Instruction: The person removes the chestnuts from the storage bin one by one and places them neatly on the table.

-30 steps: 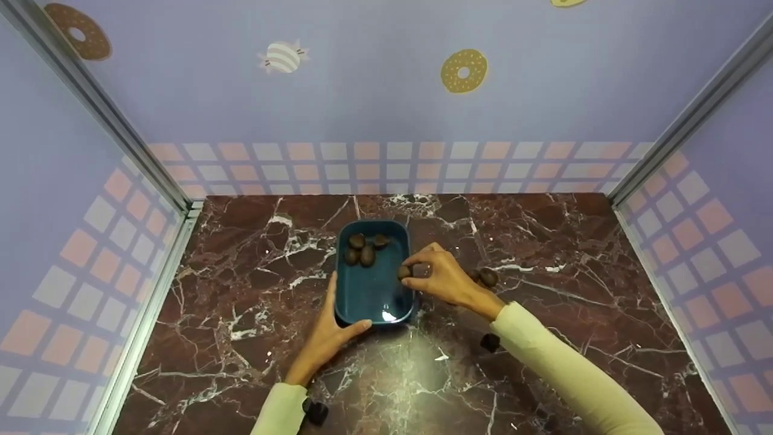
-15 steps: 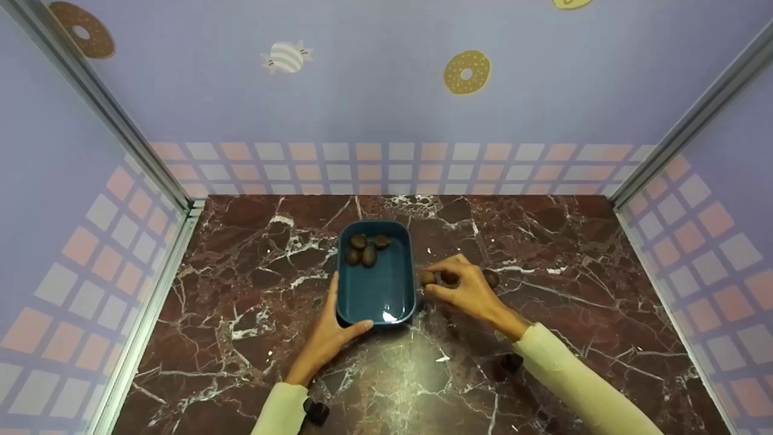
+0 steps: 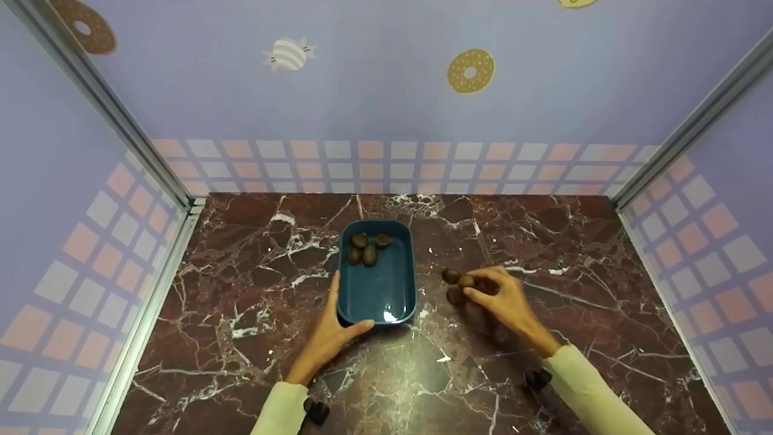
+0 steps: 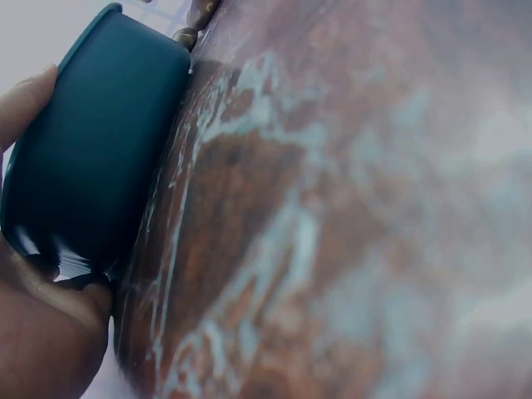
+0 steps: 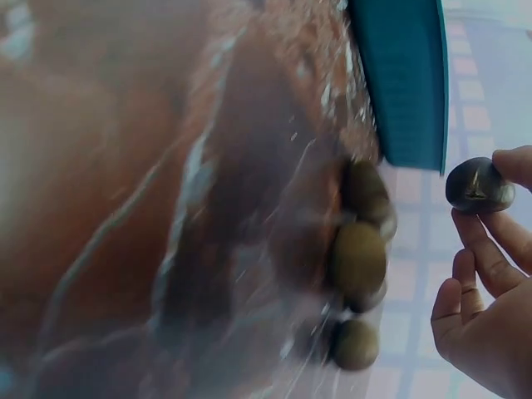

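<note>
My left hand [image 3: 331, 332] grips a deep blue rectangular baking dish [image 3: 389, 290] at its near left corner, thumb on the near rim and fingers along the left side. Several brown chestnuts [image 3: 369, 256] are grouped in the dish's far left part. To the right of the dish, my right hand [image 3: 507, 302] pinches a shiny dark chestnut [image 5: 480, 184] between thumb and fingertips, above the tabletop. Beside and below it, loose chestnuts [image 3: 450, 276] lie on the table, some hidden by the hand. The right wrist view shows several of these chestnuts [image 5: 359, 258] in a row near the dish.
The tabletop [image 3: 253, 278] is dark red marble with white veins. A lilac back wall [image 3: 374, 96] with pink and white checks and side walls in metal frames enclose it. A black wrist camera [image 3: 316, 411] is strapped at the left cuff.
My right hand has moved right, from the dish's right rim to over the loose chestnuts, carrying a chestnut. The left hand and dish have stayed in place, and the dish's chestnuts look the same.
</note>
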Demonstrator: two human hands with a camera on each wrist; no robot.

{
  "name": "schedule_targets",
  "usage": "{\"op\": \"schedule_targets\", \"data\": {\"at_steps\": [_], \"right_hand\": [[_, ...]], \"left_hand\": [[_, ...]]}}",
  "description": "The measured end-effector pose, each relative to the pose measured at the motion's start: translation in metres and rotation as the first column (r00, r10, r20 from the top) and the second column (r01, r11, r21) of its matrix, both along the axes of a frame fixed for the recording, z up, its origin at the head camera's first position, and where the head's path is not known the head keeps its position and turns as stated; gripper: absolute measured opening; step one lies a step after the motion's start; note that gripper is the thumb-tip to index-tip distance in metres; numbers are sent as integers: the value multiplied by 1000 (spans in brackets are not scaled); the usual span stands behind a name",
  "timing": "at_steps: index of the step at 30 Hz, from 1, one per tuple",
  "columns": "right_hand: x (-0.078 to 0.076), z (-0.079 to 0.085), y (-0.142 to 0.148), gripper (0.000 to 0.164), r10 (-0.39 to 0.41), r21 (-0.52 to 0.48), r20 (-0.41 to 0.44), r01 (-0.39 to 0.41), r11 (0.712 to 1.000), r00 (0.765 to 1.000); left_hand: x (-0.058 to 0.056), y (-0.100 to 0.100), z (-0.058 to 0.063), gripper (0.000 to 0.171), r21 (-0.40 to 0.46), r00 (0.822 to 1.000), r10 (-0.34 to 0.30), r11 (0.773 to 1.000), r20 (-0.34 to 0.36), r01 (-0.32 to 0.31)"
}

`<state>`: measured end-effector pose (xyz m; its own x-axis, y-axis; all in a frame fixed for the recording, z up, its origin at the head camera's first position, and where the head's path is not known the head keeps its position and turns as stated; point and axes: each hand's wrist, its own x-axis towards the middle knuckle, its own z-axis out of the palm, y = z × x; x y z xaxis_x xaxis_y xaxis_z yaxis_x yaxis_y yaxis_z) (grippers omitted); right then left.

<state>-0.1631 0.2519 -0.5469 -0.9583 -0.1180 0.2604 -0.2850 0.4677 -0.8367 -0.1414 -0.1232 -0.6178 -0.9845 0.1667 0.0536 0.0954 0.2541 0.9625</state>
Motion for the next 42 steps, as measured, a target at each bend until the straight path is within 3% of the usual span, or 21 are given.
{"op": "schedule_targets", "data": {"at_steps": [5, 14, 24, 31, 37, 42], "right_hand": [[10, 3, 19, 31, -36, -21, -12, 35, 999, 999], [19, -11, 47, 31, -122, -50, 44, 124, 991, 992], [24, -20, 64, 32, -66, -14, 109, 68, 998, 992], [19, -32, 70, 33, -61, -34, 204, 69, 997, 977], [9, -60, 80, 34, -112, -34, 208, 122, 992, 972], [8, -65, 82, 36, -144, -8, 194, 148, 989, 970]], "left_hand": [[0, 0, 1, 121, -20, 1000, -3, 1000, -8, 2], [0, 1, 1, 118, 39, 1000, -7, 999, 12, 7], [0, 1, 0, 121, 14, 1000, -9, 1000, -2, 9], [0, 0, -1, 121, 1, 1000, -6, 1000, -6, 6], [1, 0, -1, 119, 26, 1000, -3, 1000, -9, 3], [1, 0, 1, 119, 42, 999, -20, 999, 27, 19]]}}
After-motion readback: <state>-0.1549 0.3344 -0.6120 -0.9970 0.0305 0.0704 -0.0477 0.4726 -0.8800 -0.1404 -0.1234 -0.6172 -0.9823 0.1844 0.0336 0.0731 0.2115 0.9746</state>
